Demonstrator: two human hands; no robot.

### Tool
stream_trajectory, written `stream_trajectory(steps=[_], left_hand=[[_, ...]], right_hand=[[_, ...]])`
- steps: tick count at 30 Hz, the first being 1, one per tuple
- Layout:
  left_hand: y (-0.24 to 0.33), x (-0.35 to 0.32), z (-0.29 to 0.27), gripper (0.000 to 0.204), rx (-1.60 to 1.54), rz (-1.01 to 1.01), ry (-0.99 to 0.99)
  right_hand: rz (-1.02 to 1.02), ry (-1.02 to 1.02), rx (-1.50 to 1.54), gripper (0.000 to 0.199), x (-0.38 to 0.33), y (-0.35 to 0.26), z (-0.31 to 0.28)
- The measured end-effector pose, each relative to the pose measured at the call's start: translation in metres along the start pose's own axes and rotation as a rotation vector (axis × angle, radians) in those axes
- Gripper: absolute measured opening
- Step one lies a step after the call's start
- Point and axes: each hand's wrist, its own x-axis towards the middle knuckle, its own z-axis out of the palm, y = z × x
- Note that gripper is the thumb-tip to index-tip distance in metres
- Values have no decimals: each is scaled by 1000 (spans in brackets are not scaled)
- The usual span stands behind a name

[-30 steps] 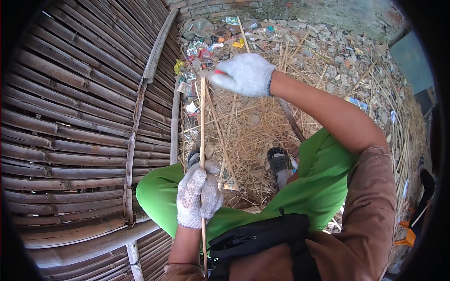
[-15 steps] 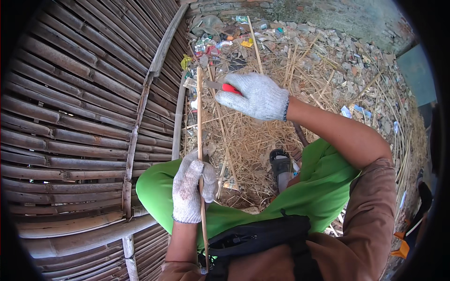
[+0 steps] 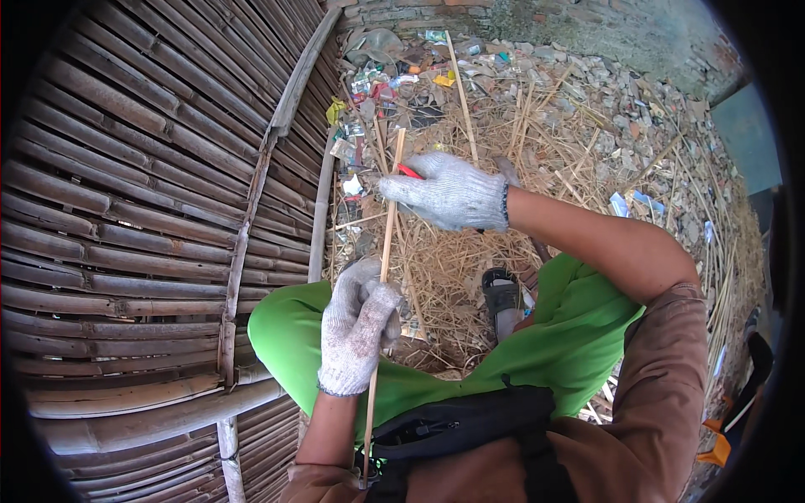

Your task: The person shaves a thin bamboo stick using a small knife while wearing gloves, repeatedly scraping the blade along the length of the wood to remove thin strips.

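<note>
My left hand (image 3: pixel 359 331), in a soiled white knit glove, is closed around a long, thin bamboo strip (image 3: pixel 389 239). The strip stands nearly lengthwise before me, its lower end passing beside my left forearm and its far end leaning a little right. Higher up, my right hand (image 3: pixel 449 191), in a similar glove, grips a knife by its red handle (image 3: pixel 409 171). The fingertips of that hand meet the strip below its far end. From this angle the knife's blade is hidden.
A wall of bamboo slats (image 3: pixel 142 226) rises close on my left. Straw (image 3: pixel 453 268), loose strips and litter (image 3: pixel 386 84) cover the ground ahead, up to a brick wall (image 3: pixel 579 33). A sandalled foot (image 3: pixel 503 302) rests between my green-clad knees; a black bag (image 3: pixel 461 419) lies across my waist.
The strip's far end has swung right and lower. My right hand has come down slightly and now touches the strip; the blade seen earlier is out of sight. My left hand has turned slightly rightward.
</note>
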Motion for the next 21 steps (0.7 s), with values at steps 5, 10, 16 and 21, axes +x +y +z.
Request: stream_trajectory(steps=[5, 10, 16, 21], left_hand=[[9, -5, -6, 31, -83, -54, -19], [7, -5, -11, 30, -86, -73, 22], [18, 0, -17, 30, -82, 28, 68], [13, 8, -12, 26, -41, 18, 203]], right_hand=[[4, -138, -35, 53, -6, -5, -18], [-281, 122, -373, 49, 12, 13, -29], [13, 178, -1167, 37, 13, 5, -84], [-82, -204, -1161, 31, -40, -47, -17]])
